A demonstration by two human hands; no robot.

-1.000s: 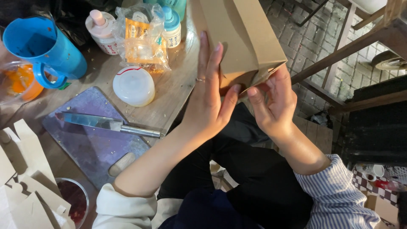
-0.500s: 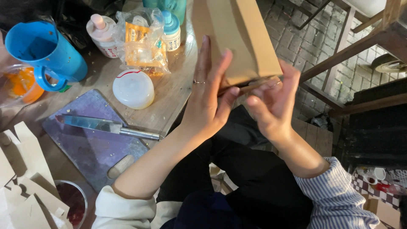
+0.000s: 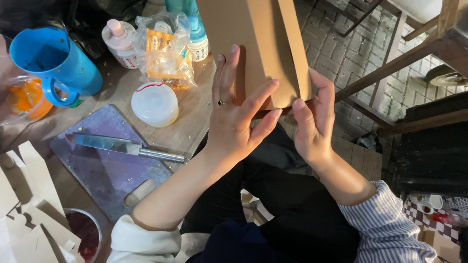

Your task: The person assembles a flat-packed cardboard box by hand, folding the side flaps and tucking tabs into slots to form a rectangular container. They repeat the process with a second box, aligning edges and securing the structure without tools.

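Brown cardboard box stands at twelve o'clock, raised over the desk edge and the person's lap; left hand lies flat against its near face, fingers spread wide and pressed to the cardboard, a ring on one; right hand grips the box's lower corner at three o'clock of the left, fingers curled narrow around the edge. On the desk at nine o'clock of the hands: a white round lidded tub; a knife lying on a purple cutting board; a blue jug at ten o'clock; bottles and a clear plastic bag at eleven o'clock.
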